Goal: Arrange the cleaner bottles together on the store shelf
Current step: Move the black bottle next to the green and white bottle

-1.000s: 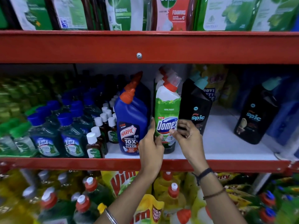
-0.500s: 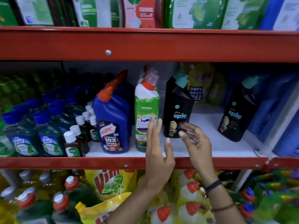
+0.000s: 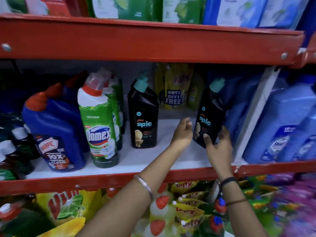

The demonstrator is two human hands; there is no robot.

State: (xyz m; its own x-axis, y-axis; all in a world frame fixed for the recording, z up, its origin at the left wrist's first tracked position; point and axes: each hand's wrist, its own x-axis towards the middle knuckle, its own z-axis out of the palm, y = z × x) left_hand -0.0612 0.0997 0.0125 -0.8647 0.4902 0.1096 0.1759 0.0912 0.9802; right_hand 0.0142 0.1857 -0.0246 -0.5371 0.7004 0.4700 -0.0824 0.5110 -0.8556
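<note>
On the white shelf [image 3: 153,159] stand a blue Harpic bottle [image 3: 58,124], a green Domex bottle [image 3: 98,127] and a black Spic bottle [image 3: 143,117], side by side. A second black Spic bottle [image 3: 208,110] leans tilted farther right, apart from them. My right hand [image 3: 218,147] wraps its lower part, thumb on the front and fingers around its right side. My left hand [image 3: 182,134] hovers with curled fingers at that bottle's left edge, holding nothing. More bottles stand hidden behind the front ones.
Yellow pouches [image 3: 176,89] sit at the shelf's back. Large blue bottles [image 3: 282,127] fill the right, past a white upright post [image 3: 253,117]. Small white-capped bottles [image 3: 20,142] crowd the left. A red beam [image 3: 153,43] runs overhead; the red front rim [image 3: 102,183] is below.
Both hands left the Domex bottle and the left Spic bottle and moved right. My right hand has taken hold of the right Spic bottle. The view swung right.
</note>
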